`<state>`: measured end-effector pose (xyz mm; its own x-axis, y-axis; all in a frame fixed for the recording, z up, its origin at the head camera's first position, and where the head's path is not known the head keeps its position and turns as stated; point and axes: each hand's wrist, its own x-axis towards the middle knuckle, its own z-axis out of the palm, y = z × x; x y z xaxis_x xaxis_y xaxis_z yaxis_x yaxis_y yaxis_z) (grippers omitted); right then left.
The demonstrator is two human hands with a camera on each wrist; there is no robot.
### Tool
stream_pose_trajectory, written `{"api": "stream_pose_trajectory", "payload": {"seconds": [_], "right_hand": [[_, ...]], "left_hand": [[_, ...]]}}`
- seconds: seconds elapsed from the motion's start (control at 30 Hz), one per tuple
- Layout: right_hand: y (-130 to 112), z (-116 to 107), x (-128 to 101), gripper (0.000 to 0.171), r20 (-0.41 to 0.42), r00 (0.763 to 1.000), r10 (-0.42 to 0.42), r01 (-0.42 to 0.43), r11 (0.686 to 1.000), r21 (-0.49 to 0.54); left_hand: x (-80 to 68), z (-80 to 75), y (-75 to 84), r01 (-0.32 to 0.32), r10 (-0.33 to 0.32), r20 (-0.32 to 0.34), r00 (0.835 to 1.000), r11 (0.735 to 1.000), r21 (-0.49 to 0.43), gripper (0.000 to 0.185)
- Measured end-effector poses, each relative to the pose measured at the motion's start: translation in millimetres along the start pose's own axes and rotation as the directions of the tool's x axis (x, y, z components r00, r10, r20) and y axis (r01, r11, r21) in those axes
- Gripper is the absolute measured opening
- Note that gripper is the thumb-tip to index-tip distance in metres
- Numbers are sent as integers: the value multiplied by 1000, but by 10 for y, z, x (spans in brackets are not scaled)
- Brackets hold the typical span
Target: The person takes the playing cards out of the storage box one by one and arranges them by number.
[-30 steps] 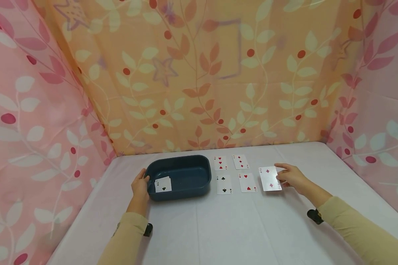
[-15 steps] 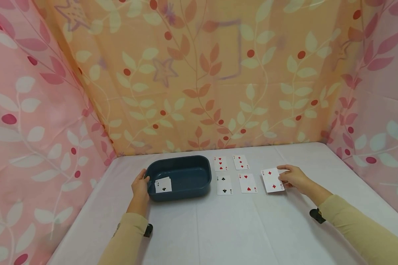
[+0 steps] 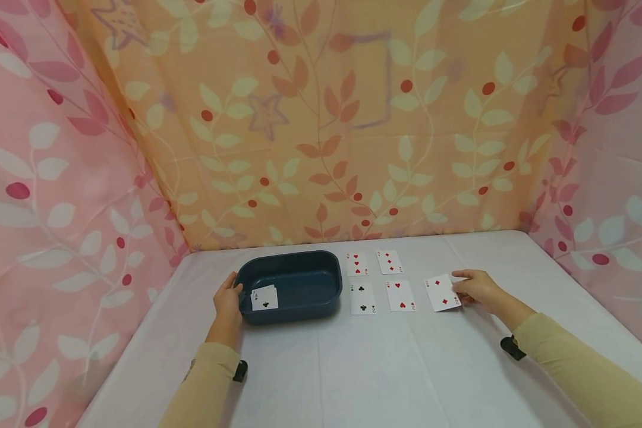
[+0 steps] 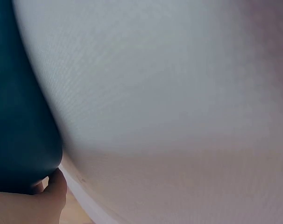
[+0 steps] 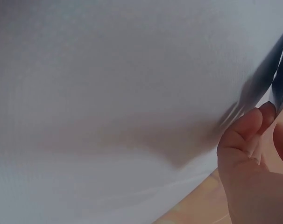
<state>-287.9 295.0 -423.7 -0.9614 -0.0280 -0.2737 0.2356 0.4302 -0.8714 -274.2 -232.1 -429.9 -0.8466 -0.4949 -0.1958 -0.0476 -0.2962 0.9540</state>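
My left hand grips the left end of a dark blue plastic tub, thumb at its rim. Inside the tub, near its front left, lies a small pile of playing cards with a club card on top. My right hand pinches playing cards by their right edge, low over the table; the two of diamonds faces up. More than one card edge shows at the fingers in the right wrist view, with dark undersides. Left of this hand lie the two of hearts and two of clubs.
Behind them lie the three of hearts and three of diamonds, face up. A white cloth covers the table. Patterned fabric hangs behind it and along both sides.
My right hand has moved slightly right and down with the two of diamonds, which has turned a little and come lower over the cloth. The left hand and tub have stayed in place.
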Motion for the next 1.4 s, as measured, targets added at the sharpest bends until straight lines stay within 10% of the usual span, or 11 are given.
{"api": "stream_pose_trajectory", "payload": {"seconds": [0.6,1.4], "right_hand": [[-92,-22,-101,57,-31,1000,2,-1,1000,17],[-638,792,-109,55,63,980,-191,159,928,338]], "left_hand": [[11,-8,-10,-2,2,2,1000,1000,2,53],[-23,-1,6,-11,11,13,1000,1000,-7,53]]}}
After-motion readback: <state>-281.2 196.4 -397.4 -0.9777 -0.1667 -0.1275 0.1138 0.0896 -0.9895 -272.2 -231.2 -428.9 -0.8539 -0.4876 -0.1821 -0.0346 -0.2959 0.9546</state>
